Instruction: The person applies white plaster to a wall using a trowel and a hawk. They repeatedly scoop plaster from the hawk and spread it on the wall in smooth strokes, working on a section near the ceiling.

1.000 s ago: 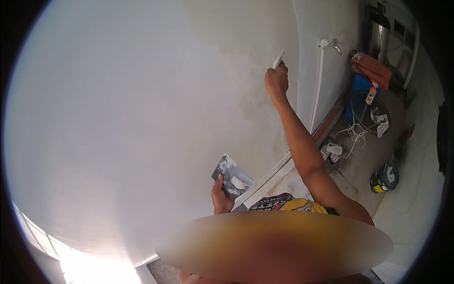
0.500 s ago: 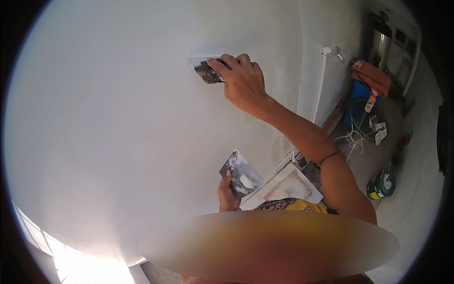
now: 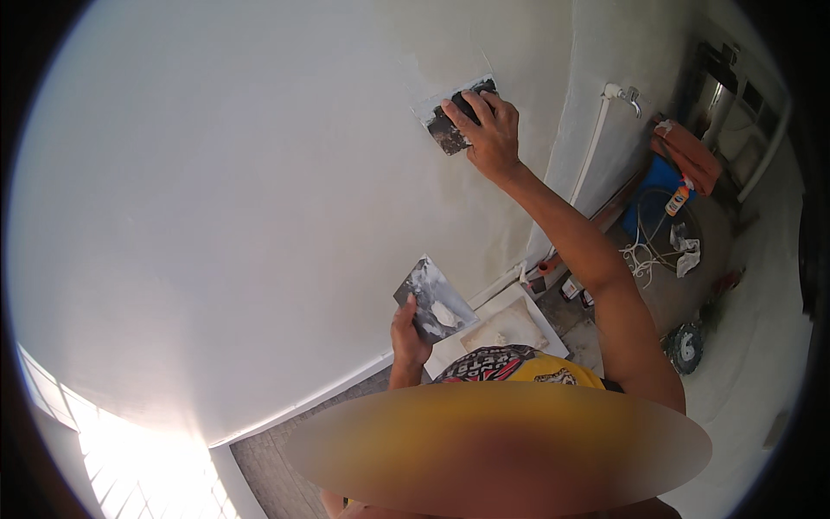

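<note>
The right hand (image 3: 494, 138) clasps a dark blade (image 3: 447, 134) against the pale wall (image 3: 216, 190), fingers (image 3: 460, 118) spread over its back. Nearer, the left hand (image 3: 409, 339) is closed on a grey plate (image 3: 427, 281) (a lump of white paste (image 3: 445, 313) sits on it). A tap (image 3: 635, 102) juts out far right.

Broad open wall (image 3: 216, 216) leftward of right grip (image 3: 494, 143) and left grip (image 3: 410, 336), free passage across the gap between them, paste-smeared plate (image 3: 430, 290) jutting above the left grip, white pipe (image 3: 591, 158) and tap (image 3: 635, 104) blocking rightward, white tray (image 3: 554, 342) low beside the plate.
</note>
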Demonstrator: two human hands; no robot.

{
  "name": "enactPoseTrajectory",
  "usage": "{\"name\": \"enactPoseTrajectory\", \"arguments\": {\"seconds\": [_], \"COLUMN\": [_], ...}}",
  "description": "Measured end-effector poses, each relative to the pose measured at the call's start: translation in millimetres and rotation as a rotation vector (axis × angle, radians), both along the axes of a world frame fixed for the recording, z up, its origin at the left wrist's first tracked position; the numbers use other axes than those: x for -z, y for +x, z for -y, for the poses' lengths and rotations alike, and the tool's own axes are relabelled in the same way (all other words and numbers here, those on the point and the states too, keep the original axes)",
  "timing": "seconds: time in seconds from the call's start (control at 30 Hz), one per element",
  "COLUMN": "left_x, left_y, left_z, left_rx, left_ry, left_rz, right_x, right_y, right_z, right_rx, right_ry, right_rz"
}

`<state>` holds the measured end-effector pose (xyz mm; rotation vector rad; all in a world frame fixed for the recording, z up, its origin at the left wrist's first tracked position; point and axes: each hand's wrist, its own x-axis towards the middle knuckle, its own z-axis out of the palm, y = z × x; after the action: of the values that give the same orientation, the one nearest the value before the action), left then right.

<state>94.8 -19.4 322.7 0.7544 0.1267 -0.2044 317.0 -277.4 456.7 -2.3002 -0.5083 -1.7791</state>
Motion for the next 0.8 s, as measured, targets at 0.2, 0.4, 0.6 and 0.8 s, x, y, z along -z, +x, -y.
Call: {"name": "enactPoseTrajectory", "arguments": {"seconds": [0.2, 0.4, 0.6, 0.8], "left_x": [-2, -6, -10, -6], "left_y": [-2, -3, -3, 0], "left_z": [4, 5, 5, 1], "left_rx": [-0.039, -0.070, -0.023, 0.020], "left_ry": [0.078, 0.057, 0.008, 0.017], "left_rz": [0.008, -0.092, -0.028, 0.017], "right_x": [93, -13, -109, -51], "right_y": [-38, 20, -8, -79], "right_z": [20, 53, -55, -87], "right_rx": [-0.147, 0.165, 0.108, -0.068], "right_ry": [0.555, 1.113, 0.677, 0.432], "right_rz": [-0.413, -0.524, -0.232, -0.316]}}
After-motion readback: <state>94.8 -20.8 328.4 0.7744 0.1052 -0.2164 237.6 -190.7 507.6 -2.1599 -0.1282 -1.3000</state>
